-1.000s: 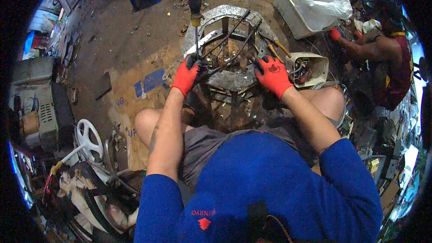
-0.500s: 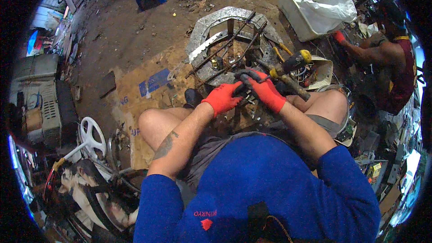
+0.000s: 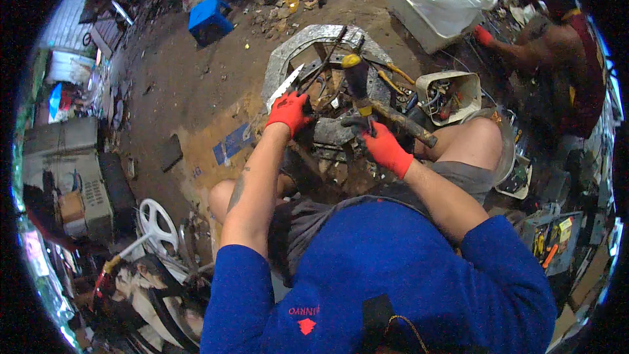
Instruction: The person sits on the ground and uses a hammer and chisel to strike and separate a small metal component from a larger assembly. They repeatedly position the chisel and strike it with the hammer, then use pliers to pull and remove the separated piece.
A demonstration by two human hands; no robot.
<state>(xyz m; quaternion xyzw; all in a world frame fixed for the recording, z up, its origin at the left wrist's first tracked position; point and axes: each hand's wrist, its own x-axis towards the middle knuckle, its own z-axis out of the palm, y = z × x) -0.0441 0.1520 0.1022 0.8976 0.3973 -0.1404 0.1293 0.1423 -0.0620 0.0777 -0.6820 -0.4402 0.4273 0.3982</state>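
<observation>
My right hand (image 3: 388, 149), in a red glove with dark fingertips, grips a screwdriver (image 3: 356, 80) with a black and yellow handle. The handle points up and away; its lower part is hidden by the fingers. My left hand (image 3: 288, 115), gloved alike, reaches over the near left side of an octagonal grey metal frame (image 3: 278, 59). Its fingers are curled, and what they hold, if anything, is hidden. A white strip (image 3: 286, 86) lies just beyond it, beside dark rods. Between my hands sits a grey metal block (image 3: 332, 131). A thick brownish handle (image 3: 413, 126) lies right of my right hand.
Yellow-handled pliers (image 3: 393, 82) rest on the frame's right. A pale bin (image 3: 466, 115) of scrap stands by my right knee, a large tub (image 3: 406, 16) beyond it. Another person's red-gloved hand (image 3: 483, 35) is at far right. A blue stool (image 3: 209, 19) stands at far left.
My hands have come apart: the left has moved forward and left over the frame. In my right hand the screwdriver has swung from pointing right to upright. The view has shifted slightly.
</observation>
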